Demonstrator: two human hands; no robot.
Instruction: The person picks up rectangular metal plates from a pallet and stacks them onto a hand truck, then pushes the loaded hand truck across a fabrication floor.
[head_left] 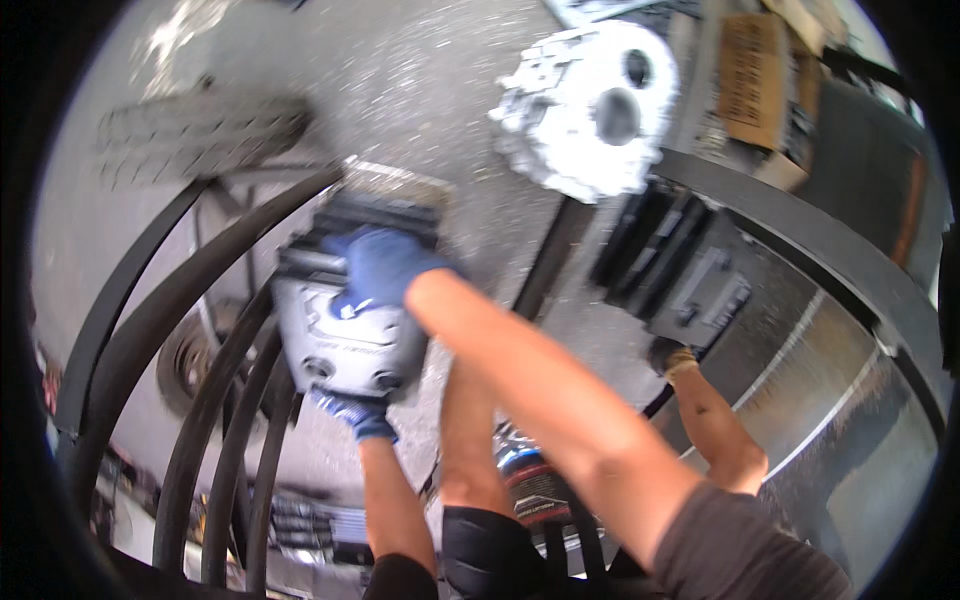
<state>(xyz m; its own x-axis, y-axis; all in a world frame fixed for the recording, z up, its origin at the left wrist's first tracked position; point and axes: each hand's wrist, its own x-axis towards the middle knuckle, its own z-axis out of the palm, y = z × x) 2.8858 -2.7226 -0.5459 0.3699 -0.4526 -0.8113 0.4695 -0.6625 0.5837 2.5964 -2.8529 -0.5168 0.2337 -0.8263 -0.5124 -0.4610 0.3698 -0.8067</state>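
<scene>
Between my hands is a boxy part with a light grey metal-looking face (350,340) bearing two round holes, and a black ribbed section at its far end; I cannot tell its exact kind. My right hand (378,268), in a blue glove, reaches across and bends its fingers over the part's middle, blurred by motion. At the near edge, beside the holes, my left hand (358,412) grips the part from below, in a blue patterned glove. Part of its fingers is hidden. Curved dark metal bars (215,420) stand just left of the part.
A pale metal gearbox housing (590,110) lies far right of centre. Nearer, a similar black-and-grey part (700,290) sits by a dark shoe (668,355). Tyres (200,135) and a wheel (195,365) are at left. A cardboard box (750,80) and a curved metal frame (800,220) bound the right.
</scene>
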